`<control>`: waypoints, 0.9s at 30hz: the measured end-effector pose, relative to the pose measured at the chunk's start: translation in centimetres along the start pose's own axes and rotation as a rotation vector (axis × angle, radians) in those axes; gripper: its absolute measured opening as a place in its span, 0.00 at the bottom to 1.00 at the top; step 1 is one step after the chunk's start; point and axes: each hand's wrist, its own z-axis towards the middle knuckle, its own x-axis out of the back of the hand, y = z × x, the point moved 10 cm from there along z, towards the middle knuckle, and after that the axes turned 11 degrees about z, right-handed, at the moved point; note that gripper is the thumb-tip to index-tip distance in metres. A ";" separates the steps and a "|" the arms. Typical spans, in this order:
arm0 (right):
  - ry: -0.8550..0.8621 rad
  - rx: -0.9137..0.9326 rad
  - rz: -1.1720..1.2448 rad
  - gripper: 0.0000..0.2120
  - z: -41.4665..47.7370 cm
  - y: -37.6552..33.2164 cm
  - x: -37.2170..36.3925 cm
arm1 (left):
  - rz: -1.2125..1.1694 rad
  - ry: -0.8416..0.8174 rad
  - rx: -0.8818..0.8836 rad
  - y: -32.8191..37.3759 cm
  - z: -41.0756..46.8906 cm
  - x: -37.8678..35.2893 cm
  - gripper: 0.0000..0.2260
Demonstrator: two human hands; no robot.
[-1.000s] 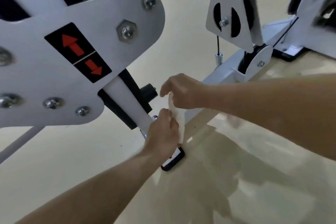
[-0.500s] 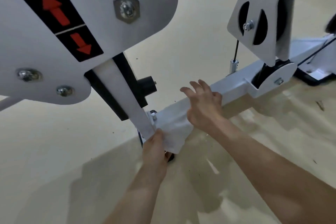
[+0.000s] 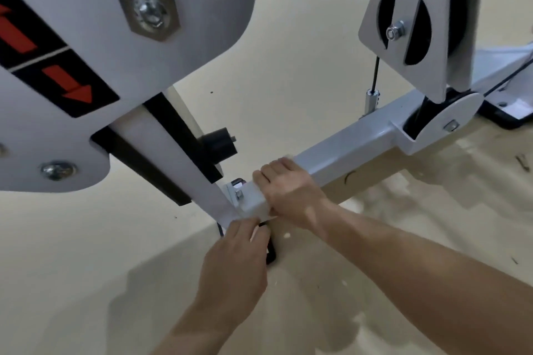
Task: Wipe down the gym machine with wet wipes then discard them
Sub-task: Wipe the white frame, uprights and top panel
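A white wet wipe (image 3: 253, 204) is draped over the near end of the gym machine's low white base bar (image 3: 352, 147). My right hand (image 3: 288, 190) wraps over the bar with the wipe under its palm and fingers. My left hand (image 3: 239, 253) pinches the wipe's lower edge just below the bar's end, beside the slanted white post (image 3: 173, 158). Most of the wipe is hidden under my hands.
A large white plate (image 3: 101, 37) with red arrows and bolts hangs close overhead at left. A black knob (image 3: 220, 143) sticks out of the post. A pulley bracket (image 3: 409, 23) and cable (image 3: 375, 72) rise further along the bar. Beige floor surrounds the machine.
My view moved closer and lower. My right hand went from spreading the wipe with open fingers to wrapping round the bar. My left hand kept its pinch on the wipe's lower edge.
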 end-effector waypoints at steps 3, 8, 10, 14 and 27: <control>0.040 -0.185 -0.068 0.38 -3.2 8.9 3.2 | 0.313 0.075 -0.119 1.8 3.3 1.8 0.23; 0.028 -0.319 -0.108 0.25 -3.0 9.6 3.2 | 0.727 -0.215 -0.091 -0.2 6.5 0.0 0.23; 0.033 -0.200 -0.058 0.17 -0.3 2.5 0.7 | 0.779 -0.175 -0.189 -0.1 6.1 -0.6 0.18; 0.086 -0.033 0.085 0.14 -0.7 -0.3 0.0 | 0.836 -0.046 -0.275 -0.6 5.5 -0.4 0.26; 0.253 -0.154 0.043 0.30 -4.3 2.5 0.1 | 0.314 0.055 -0.070 0.3 6.6 2.5 0.18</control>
